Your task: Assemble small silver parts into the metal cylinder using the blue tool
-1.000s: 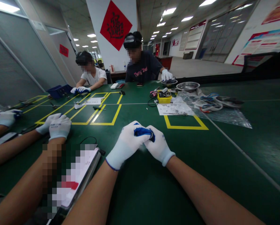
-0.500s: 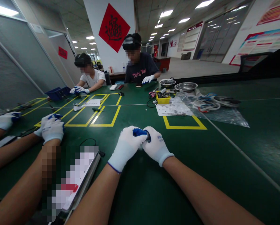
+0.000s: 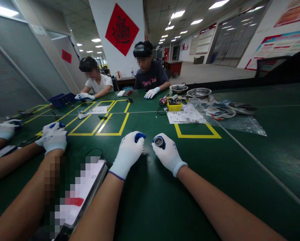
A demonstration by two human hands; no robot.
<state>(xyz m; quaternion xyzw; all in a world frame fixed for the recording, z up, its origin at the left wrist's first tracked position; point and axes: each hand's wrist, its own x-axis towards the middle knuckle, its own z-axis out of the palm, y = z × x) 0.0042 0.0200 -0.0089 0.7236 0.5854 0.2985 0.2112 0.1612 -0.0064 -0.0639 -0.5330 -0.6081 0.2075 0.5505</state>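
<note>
Both my hands wear white gloves with blue palms and are raised over the green table. My right hand (image 3: 167,152) is closed round a dark round part (image 3: 159,142), whose open, ringed face points up toward me. To its left, my left hand (image 3: 130,150) has its fingers curled together; what they hold, if anything, is hidden. Small shiny metal pieces (image 3: 143,151) show just beside and below the left fingertips. A narrow gap separates the two hands.
The green table (image 3: 202,187) carries a screen device (image 3: 83,190) left of my left forearm. Farther back are a yellow bin (image 3: 174,107), metal bowls (image 3: 199,93), a plastic bag with cables (image 3: 230,113) and papers (image 3: 101,109). Gloved co-workers sit at the left and across.
My hands have moved apart, the left one leftward. The round part now shows in my right hand, and small metal pieces have come into view. A co-worker's hand opposite has shifted left.
</note>
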